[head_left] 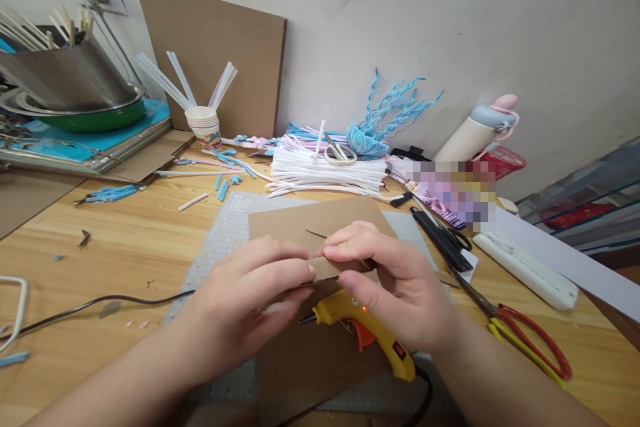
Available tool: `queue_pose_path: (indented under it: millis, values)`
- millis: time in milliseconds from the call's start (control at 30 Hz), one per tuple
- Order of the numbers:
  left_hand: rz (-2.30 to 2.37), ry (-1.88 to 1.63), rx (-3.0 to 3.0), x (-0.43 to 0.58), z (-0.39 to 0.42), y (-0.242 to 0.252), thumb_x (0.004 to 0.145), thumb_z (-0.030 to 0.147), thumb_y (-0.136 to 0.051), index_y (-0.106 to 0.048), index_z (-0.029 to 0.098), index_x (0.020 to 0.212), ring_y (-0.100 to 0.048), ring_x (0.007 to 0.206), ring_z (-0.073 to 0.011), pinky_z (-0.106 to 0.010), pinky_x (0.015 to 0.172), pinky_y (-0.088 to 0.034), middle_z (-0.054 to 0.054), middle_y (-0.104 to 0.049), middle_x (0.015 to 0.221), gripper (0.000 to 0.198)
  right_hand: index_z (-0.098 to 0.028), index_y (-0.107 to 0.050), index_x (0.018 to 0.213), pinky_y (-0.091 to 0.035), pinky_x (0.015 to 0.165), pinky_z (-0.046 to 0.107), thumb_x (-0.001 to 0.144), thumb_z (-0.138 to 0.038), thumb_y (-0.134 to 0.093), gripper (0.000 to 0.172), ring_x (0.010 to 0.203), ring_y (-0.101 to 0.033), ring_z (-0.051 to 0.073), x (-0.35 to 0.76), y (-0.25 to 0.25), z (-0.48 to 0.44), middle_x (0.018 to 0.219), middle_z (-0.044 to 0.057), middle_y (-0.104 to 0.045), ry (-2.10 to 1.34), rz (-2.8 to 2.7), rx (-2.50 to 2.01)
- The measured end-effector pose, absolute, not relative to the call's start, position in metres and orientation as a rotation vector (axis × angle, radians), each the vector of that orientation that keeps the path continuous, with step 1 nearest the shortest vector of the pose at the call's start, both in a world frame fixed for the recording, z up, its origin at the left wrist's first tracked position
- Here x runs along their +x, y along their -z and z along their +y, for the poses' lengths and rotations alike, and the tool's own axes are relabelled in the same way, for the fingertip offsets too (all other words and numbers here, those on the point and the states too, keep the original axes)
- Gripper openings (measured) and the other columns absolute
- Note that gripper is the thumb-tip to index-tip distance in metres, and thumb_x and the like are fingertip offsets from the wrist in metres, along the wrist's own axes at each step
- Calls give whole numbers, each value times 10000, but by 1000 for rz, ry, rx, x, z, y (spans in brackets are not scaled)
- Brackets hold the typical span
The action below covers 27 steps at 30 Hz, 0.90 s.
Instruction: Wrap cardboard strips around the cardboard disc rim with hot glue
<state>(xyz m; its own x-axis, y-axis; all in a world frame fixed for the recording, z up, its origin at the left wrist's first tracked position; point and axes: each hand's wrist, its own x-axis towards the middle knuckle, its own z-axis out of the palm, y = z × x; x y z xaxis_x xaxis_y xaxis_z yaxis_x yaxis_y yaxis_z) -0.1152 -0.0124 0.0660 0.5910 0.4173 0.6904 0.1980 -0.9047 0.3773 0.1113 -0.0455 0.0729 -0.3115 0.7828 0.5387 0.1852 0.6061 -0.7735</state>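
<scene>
Between both hands is a small piece of cardboard [327,269], held above a larger cardboard sheet [285,223]. My left hand [250,280] pinches its left end, thumb below and fingers on top. At its right end, my right hand [390,273] grips it with fingers on the upper side and the thumb at the near edge. Just below the hands lies a yellow glue gun [375,327] with an orange trigger and a lit red light, its nozzle to the left. A grey cutting mat [205,280] is under the sheet.
Red-and-yellow-handled scissors [535,340], a black cutter [440,240] and a white power strip [525,267] lie at the right. White pipe cleaners [325,173] with small scissors [341,155] sit at the back. A paper cup [204,125] holds glue sticks. A black cable [110,300] crosses the left.
</scene>
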Motion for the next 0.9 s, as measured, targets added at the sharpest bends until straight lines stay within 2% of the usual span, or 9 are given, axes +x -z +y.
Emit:
queue_pose_path:
  millis: [133, 333, 533, 667, 800, 900]
  values:
    - [524, -1218, 2561, -116, -13, -67, 918, 69, -616, -594, 179, 1084, -681, 901, -131, -217, 778, -557, -75, -710, 1042, 200, -259, -682, 1183, -519, 842, 423, 929, -89, -584, 321, 987, -681, 224, 111, -70, -44, 1055, 76, -741, -753, -1825, -741]
    - [525, -1211, 2555, -116, -12, -65, 912, 68, -624, -597, 178, 1088, -683, 904, -133, -216, 776, -560, -76, -711, 1042, 209, -226, -676, 1154, -518, 814, 378, 922, -51, -559, 313, 945, -682, 187, 108, -73, -44, 1039, 66, -733, -683, -1846, -743]
    - [543, -1213, 2549, -115, -12, -64, 917, 91, -628, -604, 193, 1108, -694, 881, -144, -234, 765, -565, -77, -725, 1029, 218, -126, -708, 1107, -499, 829, 367, 931, -50, -579, 231, 947, -639, 176, 114, -87, -46, 998, 86, -679, -369, -2024, -830]
    - [545, -1214, 2544, -116, -12, -64, 916, 82, -627, -605, 201, 1113, -689, 883, -142, -236, 768, -558, -73, -725, 1029, 231, -88, -729, 1146, -496, 829, 372, 951, -48, -574, 253, 919, -611, 174, 119, -94, -49, 999, 98, -661, -216, -2120, -844]
    - [549, -1198, 2543, -117, -13, -65, 913, 80, -629, -595, 204, 1109, -679, 870, -140, -240, 764, -553, -68, -724, 1014, 234, -72, -715, 1186, -566, 848, 283, 954, -41, -566, 278, 985, -667, 160, 119, -90, -51, 1055, 123, -695, -359, -2056, -830]
    - [546, -1199, 2546, -118, -13, -65, 922, 80, -617, -589, 201, 1095, -668, 860, -124, -220, 764, -541, -60, -719, 1008, 213, -125, -709, 1183, -559, 964, 238, 951, -53, -591, 271, 1068, -712, 146, 117, -84, -51, 1104, 105, -768, -417, -2007, -846]
